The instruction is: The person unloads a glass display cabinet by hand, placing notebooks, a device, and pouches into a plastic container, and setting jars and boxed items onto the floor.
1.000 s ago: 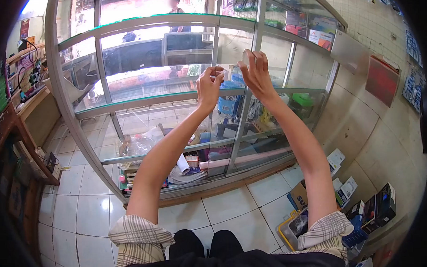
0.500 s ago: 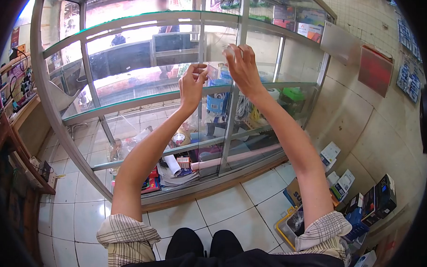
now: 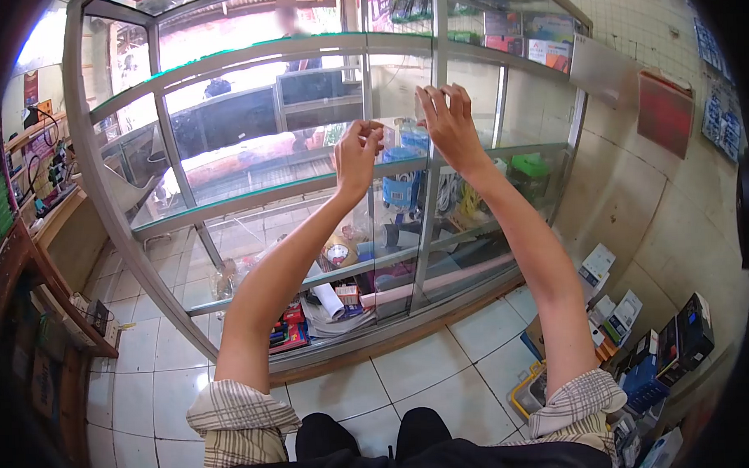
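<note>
My left hand (image 3: 357,159) is raised before the glass display cabinet (image 3: 274,198), its fingers curled in toward the thumb. Anything pinched there is too small to make out. To its right and a little higher, my right hand (image 3: 453,132) has bent fingers, with a gap between index finger and thumb, and nothing visible in it. It is nearest the cabinet's upright metal frame (image 3: 436,63); whether it touches the glass I cannot tell. Behind the hands, inside the cabinet, are a blue container (image 3: 399,192) and coiled cables (image 3: 470,193).
Paper rolls (image 3: 328,302) and small boxes lie on the cabinet's bottom shelf. A yellow-edged case (image 3: 524,391) and several product boxes (image 3: 683,335) stand on the floor at right. A red folder (image 3: 666,115) hangs on the wall. Wooden shelving (image 3: 56,220) stands at left.
The view has shifted, so the cabinet sits lower and further right. My hands stay raised before the glass, with the right fingers slightly lower relative to the frame.
</note>
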Demonstrator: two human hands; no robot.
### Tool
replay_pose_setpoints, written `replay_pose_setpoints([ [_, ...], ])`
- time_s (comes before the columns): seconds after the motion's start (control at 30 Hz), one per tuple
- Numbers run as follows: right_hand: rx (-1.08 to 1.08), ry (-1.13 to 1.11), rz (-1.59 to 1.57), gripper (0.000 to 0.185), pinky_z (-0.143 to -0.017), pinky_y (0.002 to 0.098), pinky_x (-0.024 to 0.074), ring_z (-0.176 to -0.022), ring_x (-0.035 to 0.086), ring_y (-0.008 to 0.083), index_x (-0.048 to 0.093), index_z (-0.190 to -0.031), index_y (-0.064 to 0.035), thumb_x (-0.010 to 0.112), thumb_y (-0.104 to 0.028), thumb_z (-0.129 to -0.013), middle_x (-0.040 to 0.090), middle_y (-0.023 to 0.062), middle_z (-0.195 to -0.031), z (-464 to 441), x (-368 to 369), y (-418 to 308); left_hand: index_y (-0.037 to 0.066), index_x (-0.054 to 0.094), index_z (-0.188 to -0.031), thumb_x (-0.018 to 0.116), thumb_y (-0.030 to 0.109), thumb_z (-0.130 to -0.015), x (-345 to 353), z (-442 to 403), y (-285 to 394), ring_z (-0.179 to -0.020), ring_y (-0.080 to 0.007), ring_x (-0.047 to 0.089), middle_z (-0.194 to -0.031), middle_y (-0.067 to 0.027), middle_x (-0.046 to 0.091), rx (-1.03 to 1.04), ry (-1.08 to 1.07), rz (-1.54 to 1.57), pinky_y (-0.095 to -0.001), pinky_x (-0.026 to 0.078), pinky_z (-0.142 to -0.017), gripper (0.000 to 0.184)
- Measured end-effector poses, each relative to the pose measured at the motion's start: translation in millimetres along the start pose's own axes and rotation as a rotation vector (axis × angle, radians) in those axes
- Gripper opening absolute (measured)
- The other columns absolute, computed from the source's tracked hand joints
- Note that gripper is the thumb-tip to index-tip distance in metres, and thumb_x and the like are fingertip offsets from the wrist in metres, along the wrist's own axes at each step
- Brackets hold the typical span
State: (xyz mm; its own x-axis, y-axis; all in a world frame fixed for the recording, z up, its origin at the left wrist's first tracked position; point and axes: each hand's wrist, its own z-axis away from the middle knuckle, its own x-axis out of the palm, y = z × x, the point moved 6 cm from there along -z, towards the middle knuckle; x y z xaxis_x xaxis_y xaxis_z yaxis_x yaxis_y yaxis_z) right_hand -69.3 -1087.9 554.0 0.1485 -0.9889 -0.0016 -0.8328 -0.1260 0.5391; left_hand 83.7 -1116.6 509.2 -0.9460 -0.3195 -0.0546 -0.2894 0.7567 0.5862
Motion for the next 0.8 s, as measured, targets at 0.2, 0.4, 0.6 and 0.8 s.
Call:
replay_pose_setpoints([
  [0.2,-0.051,0.015,-0.009,0.054,-0.097,0.0377,0.0287,-0.102,0.041,0.0236,0.052,-0.114,-0.0001,0.067,-0.020,-0.066,0.048,0.0081,-0.106,-12,-7,-18,0.000,0.060,-0.092,0.055,0.014,-0.084,-23,2,6,-0.064,-0.0137,0.061,-0.079,-0.0081,0.062,0.014,0.036,0.075,-0.0244,0.048,-0.058,0.017],
  [0.4,-0.041,0.020,-0.093,0.060,-0.095,0.0375,0.0307,-0.104,0.041,0.0243,0.049,-0.116,-0.0002,0.069,-0.023,-0.065,0.048,0.0087,-0.108,-37,-15,-61,0.001,0.060,-0.088,0.057,0.011,-0.082,-80,10,1,-0.061,-0.0136,0.060,-0.075,-0.0071,0.061,0.012,0.100,0.021,-0.0253,0.048,-0.055,0.012],
  [0.6,-0.056,0.016,-0.209,0.055,-0.091,0.0350,0.0382,-0.103,0.043,0.0276,0.047,-0.117,0.0028,0.066,-0.018,-0.070,0.049,0.0119,-0.109,-59,-25,-94,0.001,0.060,-0.095,0.056,0.016,-0.085,-122,16,2,-0.065,-0.0130,0.061,-0.078,-0.0081,0.063,-0.005,0.088,-0.062,-0.0243,0.048,-0.059,0.019],
  [0.8,-0.045,0.058,-0.355,0.052,-0.087,0.0328,0.0414,-0.099,0.046,0.0280,0.045,-0.118,0.0062,0.063,-0.011,-0.073,0.049,0.0150,-0.108,-77,-31,-129,0.001,0.061,-0.089,0.056,0.014,-0.083,-165,25,10,-0.064,-0.0143,0.062,-0.076,-0.0076,0.062,-0.005,0.133,-0.053,-0.0260,0.048,-0.057,0.015],
])
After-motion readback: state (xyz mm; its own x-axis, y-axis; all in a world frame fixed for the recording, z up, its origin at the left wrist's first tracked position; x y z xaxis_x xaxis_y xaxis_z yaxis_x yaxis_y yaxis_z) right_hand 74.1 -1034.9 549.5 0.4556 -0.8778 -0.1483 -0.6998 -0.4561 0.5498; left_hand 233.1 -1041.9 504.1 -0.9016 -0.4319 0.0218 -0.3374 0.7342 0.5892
